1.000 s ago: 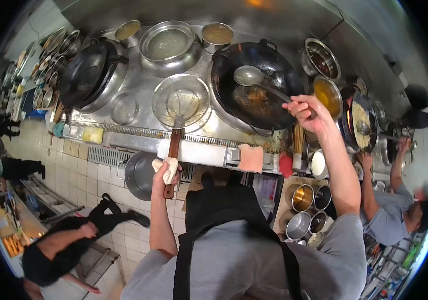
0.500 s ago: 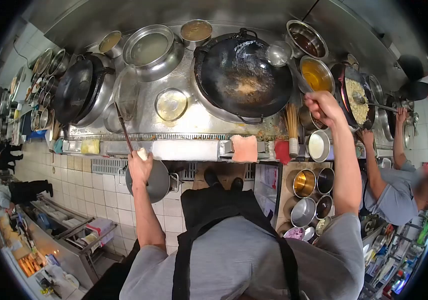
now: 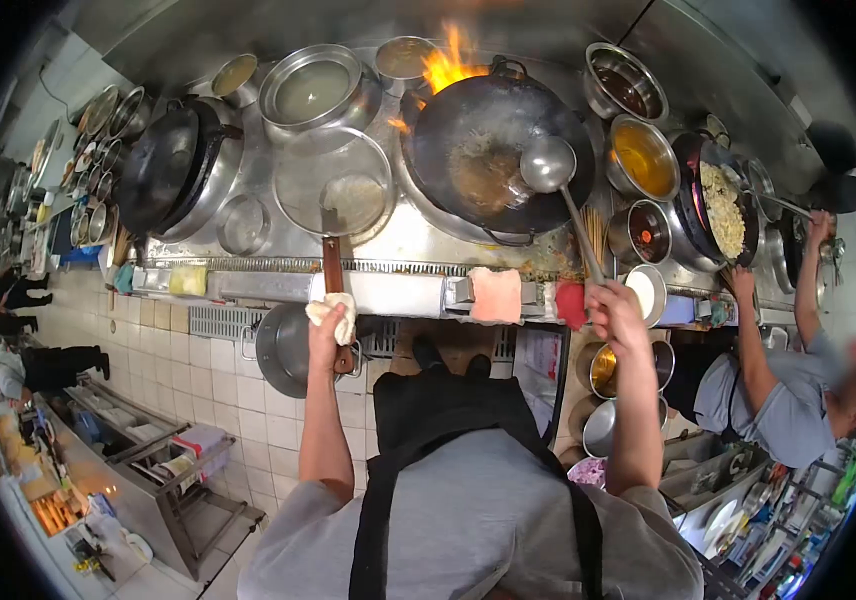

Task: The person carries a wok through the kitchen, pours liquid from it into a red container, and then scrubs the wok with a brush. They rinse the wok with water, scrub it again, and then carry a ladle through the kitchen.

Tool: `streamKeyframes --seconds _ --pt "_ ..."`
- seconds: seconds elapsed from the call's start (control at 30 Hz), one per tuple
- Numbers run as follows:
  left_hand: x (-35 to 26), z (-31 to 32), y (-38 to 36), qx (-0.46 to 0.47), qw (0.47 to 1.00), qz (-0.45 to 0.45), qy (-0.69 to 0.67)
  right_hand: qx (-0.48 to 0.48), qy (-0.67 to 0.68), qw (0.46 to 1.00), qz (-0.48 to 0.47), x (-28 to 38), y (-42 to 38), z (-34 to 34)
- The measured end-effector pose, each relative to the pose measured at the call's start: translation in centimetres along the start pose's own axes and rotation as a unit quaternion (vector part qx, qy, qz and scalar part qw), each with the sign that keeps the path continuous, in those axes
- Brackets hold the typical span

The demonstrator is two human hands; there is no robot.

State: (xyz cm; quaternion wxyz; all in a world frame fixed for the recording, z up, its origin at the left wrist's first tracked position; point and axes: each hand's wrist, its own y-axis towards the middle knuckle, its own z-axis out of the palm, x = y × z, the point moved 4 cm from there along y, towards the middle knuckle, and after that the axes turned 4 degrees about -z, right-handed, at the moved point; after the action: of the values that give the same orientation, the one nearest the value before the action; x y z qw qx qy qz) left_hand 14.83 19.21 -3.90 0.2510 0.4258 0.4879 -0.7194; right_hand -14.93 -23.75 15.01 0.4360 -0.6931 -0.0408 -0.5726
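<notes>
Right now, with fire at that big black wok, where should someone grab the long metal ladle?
Probably at the far end of its long thin handle, from the front edge of the stove, where the right hand holds it. The long metal ladle has its bowl over the big black wok, near the flames.

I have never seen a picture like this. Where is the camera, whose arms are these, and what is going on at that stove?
The camera sits on a cook's head and looks down, so the two bare arms are that person's own. The left hand grips, through a white cloth, the wooden handle of a round wire strainer lying over the steel stove top. The right hand holds a long ladle whose bowl is over a black wok; flames rise at the wok's far rim. Pots of sauces and liquids stand around. At the right another person tends a second wok.
</notes>
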Motion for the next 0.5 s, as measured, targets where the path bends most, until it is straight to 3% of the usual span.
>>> streamKeyframes --seconds 0.13,0.23,0.33,0.4,0.5 --pt "2.8 -1.1 0.3 0.066 0.993 -0.087 -0.037 -0.088 -0.233 0.962 -0.109 -2.3 5.2 3.2" --pt "2.1 -2.0 -0.1 0.091 0.984 -0.145 -0.054 -0.109 -0.257 0.947 -0.159 -0.1 6.2 6.1" --pt "2.0 -2.9 -0.3 0.064 0.981 -0.152 -0.097 -0.079 -0.256 0.922 -0.280 1.1 9.0 9.4" --pt "1.4 -3.8 -0.9 0.009 0.992 -0.108 -0.071 0.028 -0.065 0.971 -0.230 2.5 8.7 14.6" --pt "0.0 -5.4 -2.9 -0.082 0.997 -0.011 0.008 0.086 -0.048 0.981 -0.166 3.1 9.9 22.9"
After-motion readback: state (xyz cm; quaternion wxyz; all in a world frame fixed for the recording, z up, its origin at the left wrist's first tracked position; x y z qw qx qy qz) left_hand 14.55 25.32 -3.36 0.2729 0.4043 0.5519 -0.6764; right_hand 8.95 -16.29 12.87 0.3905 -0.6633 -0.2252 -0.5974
